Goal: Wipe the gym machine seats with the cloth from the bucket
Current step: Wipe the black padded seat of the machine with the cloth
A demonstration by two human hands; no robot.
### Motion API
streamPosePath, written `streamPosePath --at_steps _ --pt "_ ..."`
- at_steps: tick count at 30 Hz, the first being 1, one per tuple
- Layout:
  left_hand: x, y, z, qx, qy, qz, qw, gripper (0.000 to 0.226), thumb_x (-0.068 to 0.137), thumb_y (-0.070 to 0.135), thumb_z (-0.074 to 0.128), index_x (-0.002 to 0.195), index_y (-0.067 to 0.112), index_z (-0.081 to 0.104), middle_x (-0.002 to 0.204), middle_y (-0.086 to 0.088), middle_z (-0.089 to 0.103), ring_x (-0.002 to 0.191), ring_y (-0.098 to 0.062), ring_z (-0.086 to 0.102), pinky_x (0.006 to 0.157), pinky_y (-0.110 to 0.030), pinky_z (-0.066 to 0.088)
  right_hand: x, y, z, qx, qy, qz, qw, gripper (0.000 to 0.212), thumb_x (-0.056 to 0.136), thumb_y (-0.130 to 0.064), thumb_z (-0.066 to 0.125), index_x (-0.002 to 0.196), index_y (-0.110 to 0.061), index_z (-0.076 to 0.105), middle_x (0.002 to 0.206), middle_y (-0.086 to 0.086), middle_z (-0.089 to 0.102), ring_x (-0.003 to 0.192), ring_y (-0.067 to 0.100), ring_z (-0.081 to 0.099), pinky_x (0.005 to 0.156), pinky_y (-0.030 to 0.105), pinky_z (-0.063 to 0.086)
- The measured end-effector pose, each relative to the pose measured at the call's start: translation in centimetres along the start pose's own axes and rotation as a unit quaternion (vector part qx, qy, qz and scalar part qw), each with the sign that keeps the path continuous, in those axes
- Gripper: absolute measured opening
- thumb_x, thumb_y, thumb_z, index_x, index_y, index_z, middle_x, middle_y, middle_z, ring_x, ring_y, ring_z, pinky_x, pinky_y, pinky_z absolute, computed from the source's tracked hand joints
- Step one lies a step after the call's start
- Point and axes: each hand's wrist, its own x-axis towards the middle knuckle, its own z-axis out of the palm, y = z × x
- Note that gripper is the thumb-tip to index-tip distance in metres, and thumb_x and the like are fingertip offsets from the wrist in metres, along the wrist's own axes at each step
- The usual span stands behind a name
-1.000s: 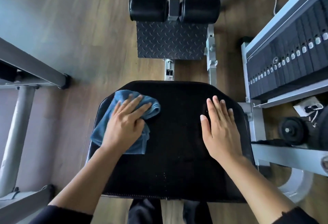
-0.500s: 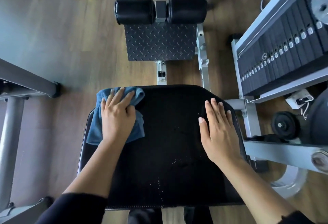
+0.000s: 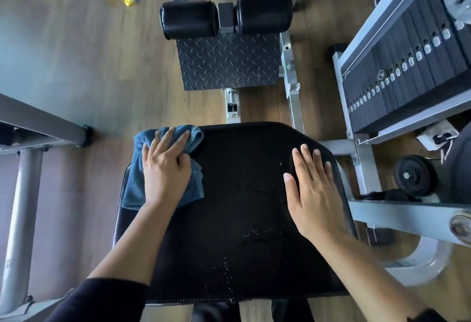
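Note:
A black padded seat (image 3: 239, 209) fills the middle of the head view. A blue cloth (image 3: 137, 184) lies crumpled over the seat's far left corner and hangs a little past its left edge. My left hand (image 3: 165, 168) presses flat on the cloth, with the fingers bent into its folds. My right hand (image 3: 311, 191) rests flat on the seat's right side, fingers together, holding nothing. Small pale specks dot the seat's near middle. No bucket is in view.
Beyond the seat stand two black roller pads (image 3: 226, 17) over a checker-plate footrest (image 3: 226, 61). A weight stack (image 3: 413, 66) in a grey frame stands at right, with a small black dumbbell (image 3: 414, 175) below it. Grey machine legs (image 3: 23, 209) cross the wooden floor at left.
My left hand has pushed the cloth away from me and leftward to the seat's far left corner. My right hand has stayed flat on the seat's right side.

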Motion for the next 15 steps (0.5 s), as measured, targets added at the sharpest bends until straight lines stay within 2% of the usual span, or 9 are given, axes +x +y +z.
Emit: streamPosePath --at_steps 3,4,6,9,11,13,15 --pt "-2.3 -0.8 -0.3 0.001 -0.05 0.129 0.99 0.05 0.082 0.018 0.038 0.126 0.021 0.062 0.14 -0.007 0.05 0.135 -0.031 0.037 0.111 -0.053 0.027 0.0 -0.3 0.1 -0.003 0.007 0.002 1.0 0.06 0.099 -0.045 0.016 0.148 -0.012 0.026 0.155 0.005 0.02 0.145 0.022 0.014 0.118 0.039 0.01" --pt "-3.1 -1.7 -0.9 0.003 -0.055 0.149 0.987 0.05 0.081 0.018 0.038 0.125 0.021 0.062 0.139 -0.006 0.05 0.134 -0.031 0.038 0.11 -0.054 0.028 0.0 -0.3 0.0 -0.005 0.007 0.0 1.0 0.06 0.099 -0.044 0.016 0.148 -0.012 0.027 0.155 0.006 0.021 0.145 0.023 0.014 0.118 0.039 0.01" --pt "-3.2 -3.1 -1.6 -0.002 -0.035 0.12 0.992 0.05 0.08 0.017 0.039 0.124 0.019 0.063 0.138 -0.007 0.051 0.133 -0.031 0.039 0.108 -0.057 0.031 0.1 -0.2 -0.1 -0.007 0.004 -0.005 1.0 0.06 0.099 -0.044 0.017 0.149 -0.012 0.027 0.156 0.006 0.021 0.145 0.023 0.014 0.118 0.039 0.009" --pt "-1.0 -1.8 -0.8 0.011 0.014 -0.017 1.0 0.048 0.078 0.016 0.041 0.12 0.017 0.065 0.137 -0.009 0.052 0.133 -0.034 0.04 0.109 -0.057 0.027 0.5 0.1 -0.3 -0.011 -0.001 -0.013 1.0 0.06 0.099 -0.044 0.016 0.149 -0.013 0.025 0.157 0.005 0.018 0.146 0.022 0.011 0.119 0.038 0.008" --pt "-0.3 0.8 0.2 0.016 0.003 -0.035 0.999 0.05 0.078 0.016 0.041 0.121 0.019 0.065 0.139 -0.01 0.051 0.134 -0.033 0.038 0.112 -0.055 0.021 0.7 0.2 -0.5 -0.012 0.0 -0.011 1.0 0.061 0.098 -0.045 0.015 0.149 -0.013 0.024 0.157 0.005 0.017 0.146 0.021 0.01 0.119 0.038 0.007" --pt "-1.3 2.4 0.8 0.0 -0.043 0.042 0.998 0.05 0.08 0.019 0.039 0.125 0.022 0.062 0.141 -0.008 0.049 0.136 -0.032 0.035 0.114 -0.052 0.018 0.6 0.4 -0.6 -0.011 -0.003 -0.007 1.0 0.063 0.097 -0.046 0.014 0.149 -0.012 0.024 0.157 0.004 0.016 0.146 0.021 0.009 0.119 0.036 0.007" --pt "-3.2 1.8 0.5 -0.008 -0.081 0.141 0.987 0.049 0.083 0.022 0.037 0.127 0.023 0.06 0.141 -0.006 0.048 0.137 -0.031 0.034 0.113 -0.052 0.021 0.4 0.8 -0.9 -0.01 -0.009 -0.002 1.0 0.064 0.096 -0.048 0.012 0.15 -0.014 0.022 0.157 0.003 0.015 0.146 0.019 0.007 0.118 0.034 0.004"
